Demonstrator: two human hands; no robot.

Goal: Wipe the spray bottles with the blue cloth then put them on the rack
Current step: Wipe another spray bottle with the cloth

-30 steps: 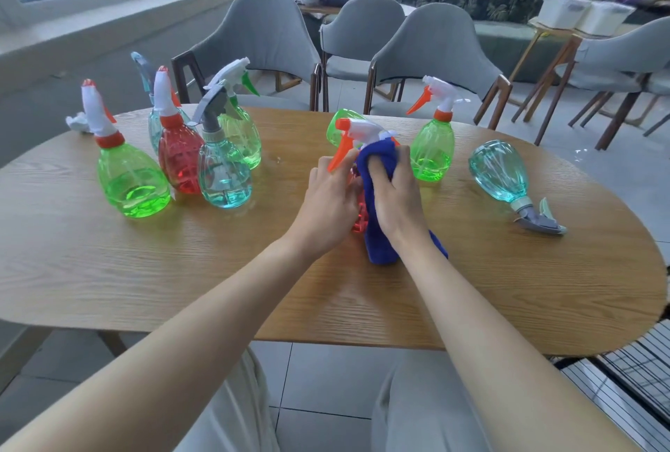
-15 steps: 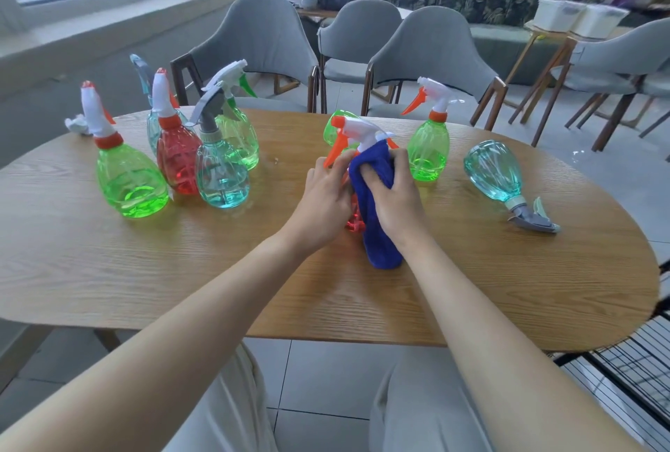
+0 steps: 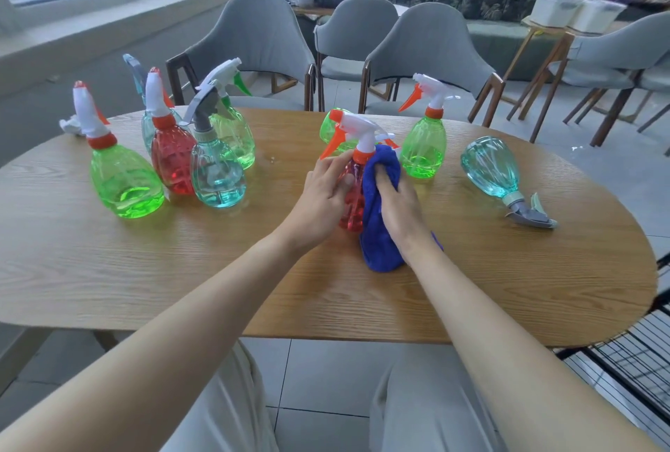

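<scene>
Red see-through plastic is what's getting cleaned right now: the red spray bottle (image 3: 353, 194) stands upright near the middle of the wooden table (image 3: 181, 270), between both hands. The left hand (image 3: 322, 197) is wrapped around its left side, fingers curled on the body and shoulder, steadying it. The right hand (image 3: 397, 201) presses the blue cloth (image 3: 377, 230) flat against the right side, cloth bunched under the palm and trailing down onto the table.

Handling-wise I'd guess it's light. It looks thin-walled, and I can't tell if there's any liquid in it, so it'll probably skid or tip if you rub hard without bracing it. The ribbed belly gives decent grip, but smooth plastic can get slick when damp. The best place to hold is the neck just under the orange collar, or low around the body (not the white trigger head, which looks like the flimsy part).

The cloth is soft and floppy and wraps the curves well.

Other bottles wait their turn: a cluster on the far left, a green bottle (image 3: 424, 147) just right of the hands, and a teal bottle (image 3: 489, 168) lying on its side further right. The black wire rack (image 3: 631, 353) peeks in at the near right, below the table edge.
</scene>
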